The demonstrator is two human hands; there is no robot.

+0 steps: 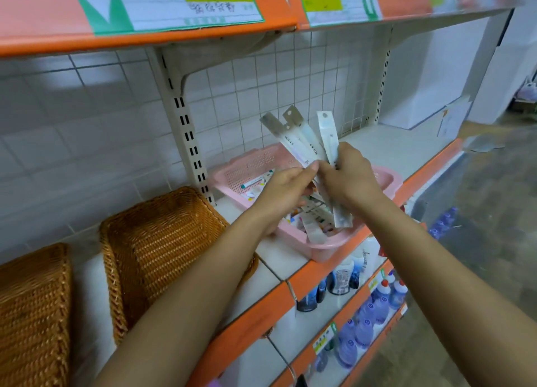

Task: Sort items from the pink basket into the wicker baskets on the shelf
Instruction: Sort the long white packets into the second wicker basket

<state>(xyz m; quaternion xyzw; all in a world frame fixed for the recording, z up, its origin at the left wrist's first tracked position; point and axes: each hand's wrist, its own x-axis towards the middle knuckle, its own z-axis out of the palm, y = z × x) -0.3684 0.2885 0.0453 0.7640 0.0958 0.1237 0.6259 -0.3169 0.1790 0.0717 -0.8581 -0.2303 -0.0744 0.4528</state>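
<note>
A pink basket [250, 165] stands on the middle shelf with several small packets and pens inside. Above it my right hand [348, 177] grips a fan of long white pen packets [302, 142], their hang-tab ends pointing up. My left hand [284, 192] pinches the lower end of one of these packets. Two wicker baskets sit to the left on the same shelf, the nearer wicker basket [162, 250] beside my left forearm, the far-left wicker basket [32, 314] at the frame's edge. Both wicker baskets look empty where visible.
The orange-edged shelf [255, 314] carries the baskets. An upper shelf with paper labels [186, 2] hangs overhead. Lower shelves hold bottles [363, 325]. A white box [421, 110] stands at the shelf's far right. A grey floor aisle lies to the right.
</note>
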